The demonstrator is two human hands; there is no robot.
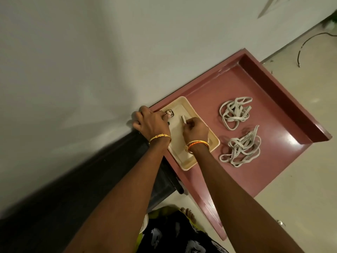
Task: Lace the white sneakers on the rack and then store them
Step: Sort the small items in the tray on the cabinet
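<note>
Two loose bundles of white shoelaces lie on the maroon rack top (255,84): one lace bundle (235,112) farther from me and a second lace bundle (242,146) nearer. Left of them sits a cream tray (214,141). My left hand (151,121) grips the tray's far-left corner, its thumb beside a small cartoon-face item (170,112) in the tray. My right hand (195,129) reaches into the tray and pinches a small white cylinder (183,119). No sneakers are in view.
A pale wall runs along the rack's far side. A dark object (91,179) stands against the rack's left end. Raised maroon rims (284,99) border the rack top. Beige floor with a thin cable (306,42) lies to the right. My feet show below.
</note>
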